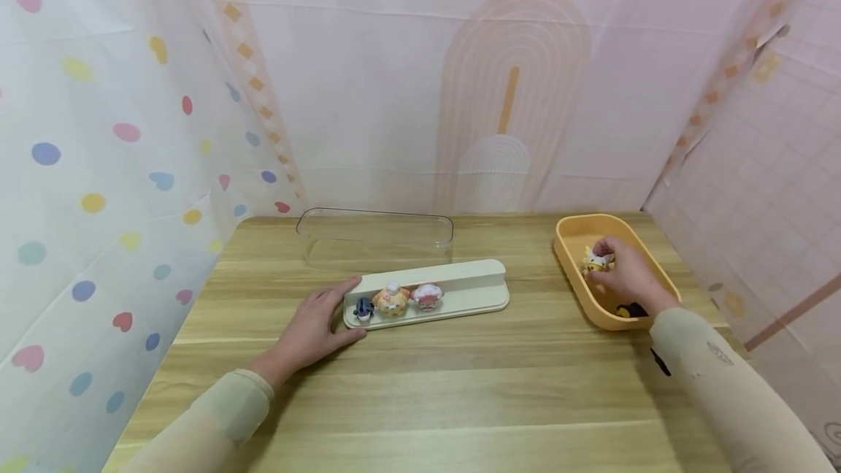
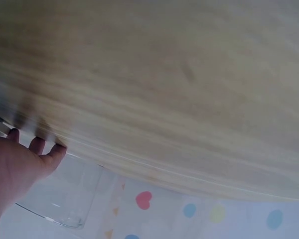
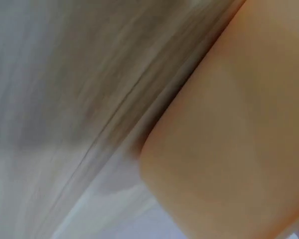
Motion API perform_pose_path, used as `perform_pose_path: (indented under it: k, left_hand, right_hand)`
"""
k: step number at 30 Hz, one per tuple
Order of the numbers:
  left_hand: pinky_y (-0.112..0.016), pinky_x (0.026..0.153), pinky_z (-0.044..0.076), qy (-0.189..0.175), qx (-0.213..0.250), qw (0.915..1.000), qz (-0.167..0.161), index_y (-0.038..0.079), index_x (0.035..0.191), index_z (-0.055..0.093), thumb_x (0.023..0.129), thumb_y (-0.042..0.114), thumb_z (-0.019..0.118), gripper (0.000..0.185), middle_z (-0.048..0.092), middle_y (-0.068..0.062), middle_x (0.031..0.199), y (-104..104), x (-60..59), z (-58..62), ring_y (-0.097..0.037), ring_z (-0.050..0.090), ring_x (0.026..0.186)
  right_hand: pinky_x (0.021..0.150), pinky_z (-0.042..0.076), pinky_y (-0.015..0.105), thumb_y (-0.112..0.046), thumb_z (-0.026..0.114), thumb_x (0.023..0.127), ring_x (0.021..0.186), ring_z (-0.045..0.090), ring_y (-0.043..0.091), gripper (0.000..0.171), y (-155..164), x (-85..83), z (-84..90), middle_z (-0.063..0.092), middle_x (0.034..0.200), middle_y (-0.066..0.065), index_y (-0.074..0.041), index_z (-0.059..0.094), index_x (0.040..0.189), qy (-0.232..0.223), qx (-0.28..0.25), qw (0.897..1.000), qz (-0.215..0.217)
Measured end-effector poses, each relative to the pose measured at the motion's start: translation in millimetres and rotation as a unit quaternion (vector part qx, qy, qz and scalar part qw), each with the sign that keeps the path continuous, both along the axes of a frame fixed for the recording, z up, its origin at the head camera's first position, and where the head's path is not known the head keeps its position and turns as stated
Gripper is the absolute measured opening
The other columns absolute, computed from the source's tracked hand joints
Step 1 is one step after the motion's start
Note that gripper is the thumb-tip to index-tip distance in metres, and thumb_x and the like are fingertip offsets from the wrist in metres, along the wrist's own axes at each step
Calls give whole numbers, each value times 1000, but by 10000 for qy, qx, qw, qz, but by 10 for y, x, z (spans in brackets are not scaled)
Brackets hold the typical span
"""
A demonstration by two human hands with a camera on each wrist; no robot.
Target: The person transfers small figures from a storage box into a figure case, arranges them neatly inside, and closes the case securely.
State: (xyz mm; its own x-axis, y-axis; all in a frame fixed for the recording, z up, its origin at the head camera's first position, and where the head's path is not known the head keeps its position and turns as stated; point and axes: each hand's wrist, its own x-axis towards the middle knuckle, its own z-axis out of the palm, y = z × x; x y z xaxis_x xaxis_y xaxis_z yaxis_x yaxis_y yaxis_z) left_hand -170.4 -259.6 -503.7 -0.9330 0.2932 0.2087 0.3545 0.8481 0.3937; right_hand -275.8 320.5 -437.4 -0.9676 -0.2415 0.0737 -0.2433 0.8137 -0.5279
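Observation:
My left hand (image 1: pixel 315 325) lies at the left end of a cream stepped display stand (image 1: pixel 469 299), its thumb by the front edge and its index finger by the raised back. On the stand's lower step sit a small dark figurine (image 1: pixel 363 309), an orange-and-cream figurine (image 1: pixel 393 301) and a white-and-pink figurine (image 1: pixel 428 296), side by side toward the left. Inside an orange bin (image 1: pixel 570 268), my right hand (image 1: pixel 626 268) pinches a white-and-yellow figurine (image 1: pixel 595 261). A black-and-yellow piece (image 1: pixel 632 310) lies at the bin's near end, partly hidden by that hand.
Behind the stand stands a clear plastic cover (image 1: pixel 374 239) with a dark rim. The wooden table (image 1: pixel 460 393) meets patterned curtains (image 1: pixel 368 93) at the back and sides. The bin's orange wall (image 3: pixel 229 139) fills much of the right wrist view.

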Motion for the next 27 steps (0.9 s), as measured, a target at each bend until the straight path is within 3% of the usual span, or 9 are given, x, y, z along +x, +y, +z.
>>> perform_pose_path:
  k: [3, 5, 8, 11, 15, 20, 24, 27]
  left_hand:
    - [-71, 118, 40, -27, 12, 10000, 20, 26, 169, 32, 89, 47, 87, 99, 58, -17, 158, -5, 3, 0, -49, 53, 142]
    - [-71, 118, 39, -51, 22, 10000, 47, 26, 169, 32, 89, 47, 87, 99, 57, -18, 158, -7, 8, 1, -50, 52, 143]
    - [-72, 118, 39, -60, 20, 10000, 64, 26, 169, 32, 89, 47, 87, 99, 57, -18, 158, -7, 10, -1, -50, 52, 142]
    - [-72, 118, 39, -66, 15, 10000, 42, 26, 169, 32, 89, 47, 87, 99, 57, -18, 158, -3, 4, -6, -51, 52, 142]
    - [-72, 118, 39, -52, 6, 10000, 14, 26, 169, 31, 89, 47, 86, 99, 57, -18, 158, 5, -6, 0, -50, 52, 142]
    - [-71, 118, 40, 26, 7, 10000, 26, 26, 169, 33, 88, 47, 87, 100, 58, -18, 157, 11, -3, 7, -50, 53, 141]
    - [-71, 116, 41, 109, 28, 9999, 4, 24, 168, 34, 88, 46, 88, 99, 60, -19, 155, 14, 3, 7, -51, 55, 139]
    - [-72, 117, 40, 71, 26, 10000, 6, 25, 169, 33, 89, 46, 88, 99, 60, -19, 155, 17, -1, 3, -51, 54, 139]
  right_hand:
    - [91, 57, 58, -12, 85, 90, 106, 68, 44, 51, 20, 2, 4, 68, 118, 29, 1, 56, 130, 192, 337, 9992, 41]
    - [89, 56, 59, -14, 86, 90, 102, 69, 42, 58, 21, 0, 18, 70, 117, 28, 0, 55, 137, 273, 582, 9979, 71]
    - [87, 55, 57, -18, 88, 87, 95, 68, 37, 57, 19, 5, 30, 74, 111, 23, -3, 60, 134, 551, 914, 9943, 64]
    - [91, 51, 61, -20, 89, 85, 98, 65, 43, 57, 3, 28, 70, 75, 109, 21, -3, 62, 132, 867, 1033, 9909, 3]
    - [97, 45, 68, -19, 91, 84, 107, 59, 53, 57, -68, 52, 222, 75, 107, 22, -1, 64, 131, 1364, 917, 9863, -98]
    - [103, 43, 71, -19, 92, 84, 120, 55, 55, 56, -288, 77, 487, 75, 108, 22, 0, 65, 130, 1795, 674, 9814, -64]
    - [104, 45, 70, -19, 93, 83, 122, 55, 53, 56, -588, 93, 590, 75, 108, 19, -1, 66, 129, 1917, 485, 9801, 196]
    - [102, 49, 66, -16, 96, 78, 117, 59, 48, 57, -870, 107, 575, 77, 106, 16, -1, 68, 125, 2156, 321, 9738, 642]
